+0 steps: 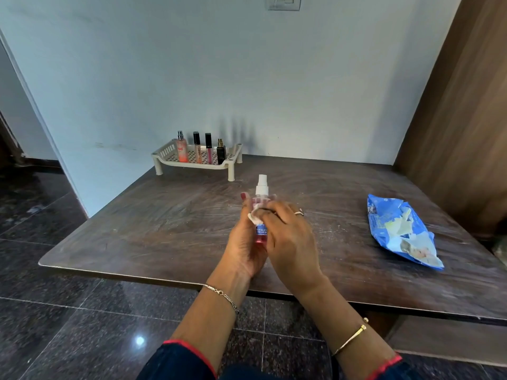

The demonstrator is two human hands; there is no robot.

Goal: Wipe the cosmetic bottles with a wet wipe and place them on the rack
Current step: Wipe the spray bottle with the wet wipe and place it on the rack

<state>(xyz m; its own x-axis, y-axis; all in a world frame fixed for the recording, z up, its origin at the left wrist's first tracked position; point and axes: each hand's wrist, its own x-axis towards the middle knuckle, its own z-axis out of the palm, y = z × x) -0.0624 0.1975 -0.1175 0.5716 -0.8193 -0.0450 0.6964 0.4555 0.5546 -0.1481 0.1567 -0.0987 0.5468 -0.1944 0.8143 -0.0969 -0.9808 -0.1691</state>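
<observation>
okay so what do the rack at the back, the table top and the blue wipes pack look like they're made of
Rack: probably moulded plastic, matte cream, judging by its slotted walls and perforated floor.
Table top: looks like dark wood or wood-grain laminate, with visible grain and pale smears; which one I cannot tell.
Wipes pack: thin, glossy plastic film, crinkled and catching the light.

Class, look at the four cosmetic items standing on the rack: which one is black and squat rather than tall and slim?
The black perfume bottle with the gold cap, at the right end of the row on the rack. The other three are taller, pink or peach.
</observation>
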